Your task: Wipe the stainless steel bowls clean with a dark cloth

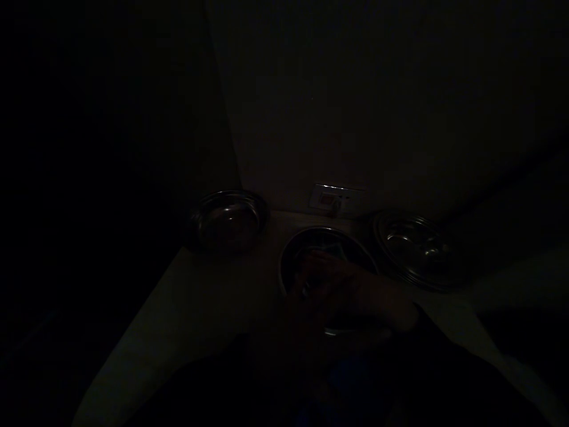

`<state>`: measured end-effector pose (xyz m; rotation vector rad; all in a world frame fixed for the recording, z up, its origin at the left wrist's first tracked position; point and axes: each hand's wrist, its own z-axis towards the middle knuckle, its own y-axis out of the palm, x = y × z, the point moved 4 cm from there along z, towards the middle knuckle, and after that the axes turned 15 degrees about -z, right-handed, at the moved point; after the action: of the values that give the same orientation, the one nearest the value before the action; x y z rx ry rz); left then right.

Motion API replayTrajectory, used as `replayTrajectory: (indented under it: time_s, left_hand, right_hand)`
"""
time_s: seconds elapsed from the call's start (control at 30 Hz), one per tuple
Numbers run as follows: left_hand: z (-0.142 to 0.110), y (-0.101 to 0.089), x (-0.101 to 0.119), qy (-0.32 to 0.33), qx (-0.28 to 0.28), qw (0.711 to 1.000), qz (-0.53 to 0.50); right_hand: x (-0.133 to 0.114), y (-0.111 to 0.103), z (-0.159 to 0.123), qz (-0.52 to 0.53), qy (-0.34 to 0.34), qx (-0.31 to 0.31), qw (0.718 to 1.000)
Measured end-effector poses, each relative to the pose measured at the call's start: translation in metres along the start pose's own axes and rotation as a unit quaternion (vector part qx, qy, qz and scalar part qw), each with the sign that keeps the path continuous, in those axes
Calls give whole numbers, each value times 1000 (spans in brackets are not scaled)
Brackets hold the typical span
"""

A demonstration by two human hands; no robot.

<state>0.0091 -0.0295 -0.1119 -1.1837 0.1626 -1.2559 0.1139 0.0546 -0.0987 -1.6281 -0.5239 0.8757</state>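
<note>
Bowl (281,270) is sitting on the pale surface (178,308) between metal dishes (398,261). The right hand (368,290) is reaching over it, the left hand (296,329) lying near; darkness is hiding their finger grip. Careful work is probably needing slow movements.

The round metal bowl (326,229) lies beneath and around the fingers of the right hand (338,281), open side up. Its rim is thin and shiny, its inside dark. A pale, angular patch (336,249) shows inside it, just beyond the fingers, too dim to identify. The hand hides much of the bowl's near side.
</note>
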Motion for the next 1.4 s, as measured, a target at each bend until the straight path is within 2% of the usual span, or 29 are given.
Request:
replayTrajectory:
  time_s: [0.1,0.3,0.4,0.5,0.6,0.7,0.77,0.87,0.97,1.07,1.17,1.4]
  left_hand:
    - [0,0,0,22,-37,998,47]
    - [4,-2,-4,9,-53,994,90]
    - [4,-5,-6,0,-50,994,95]
    - [3,-11,-9,5,-31,996,81]
    - [1,-19,-12,0,7,998,60]
    - [1,-29,-23,-73,80,993,44]
    - [-1,-36,-37,-177,165,970,9]
    - [-9,-42,-59,-336,290,890,-101]
    - [-14,-38,-74,-428,326,810,-233]
    - [-14,-35,-79,-459,333,764,-307]
    - [-14,-35,-81,-461,339,756,-318]
    - [-11,-30,-83,-424,279,800,-320]
  right_hand:
    - [6,10,-1,22,-64,-2,998]
    - [25,28,1,20,-94,29,995]
    - [29,36,5,5,-119,24,993]
    - [25,34,7,4,-116,14,993]
    - [12,23,10,9,-70,-1,998]
    - [-2,10,13,-11,-57,-5,998]
    - [-8,5,15,-33,-56,-8,998]
    - [-8,4,15,-55,-51,-20,997]
    - [-3,6,14,-59,-50,-23,997]
    - [0,7,13,-50,-60,-18,997]
    - [1,7,12,-45,-74,-20,996]
    - [-4,5,7,-33,-85,-9,996]
